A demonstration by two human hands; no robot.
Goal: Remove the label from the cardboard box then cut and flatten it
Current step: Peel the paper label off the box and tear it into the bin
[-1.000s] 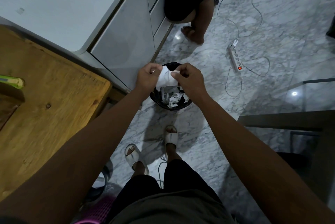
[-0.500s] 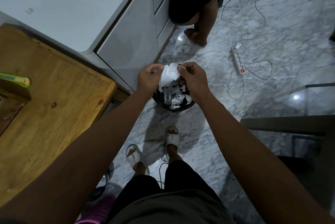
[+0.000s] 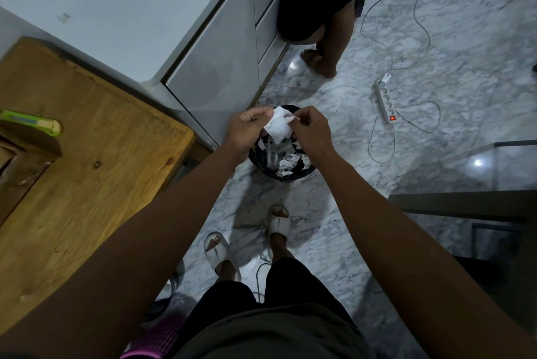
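At the frame's centre, the left hand (image 3: 247, 129) and right hand (image 3: 309, 130) both pinch a white label (image 3: 277, 127) (crumpled) above a black bin (image 3: 280, 175).

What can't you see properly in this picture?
All in the head view:
- Label: its print is too small to read; the left hand and right hand cover its edges.
- Bin: hands and paper scraps hide its bottom.
- Cardboard box: cut off by the left edge.
- Green cutter: blurred and partly cut off.
- Other person: cut off by the top edge.
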